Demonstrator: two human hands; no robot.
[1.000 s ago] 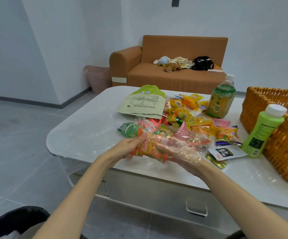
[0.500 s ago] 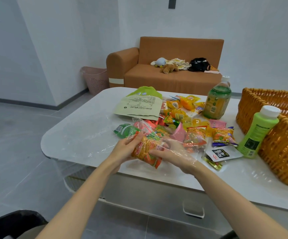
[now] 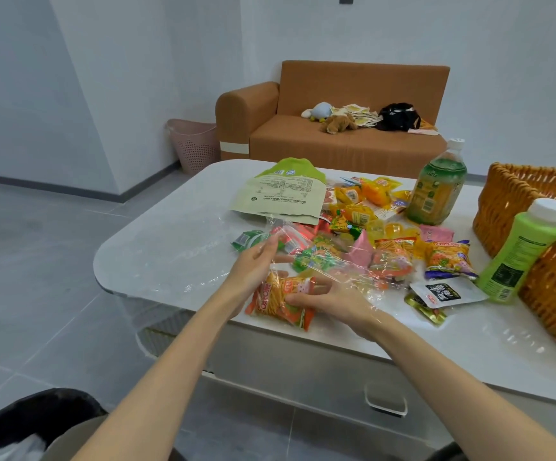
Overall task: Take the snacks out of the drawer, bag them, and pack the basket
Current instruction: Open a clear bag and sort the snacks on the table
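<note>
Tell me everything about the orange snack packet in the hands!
The orange snack packet is a shiny, crinkly wrapper printed with thin yellow sticks, white-and-red letters and a green patch, with crimped red-orange ends. It looks unopened. It sits tilted over the near edge of the white table, between both hands. The right hand pinches its right side, with a clear bag draped over that hand. The left hand is close on its left; whether it grips anything is unclear.
</note>
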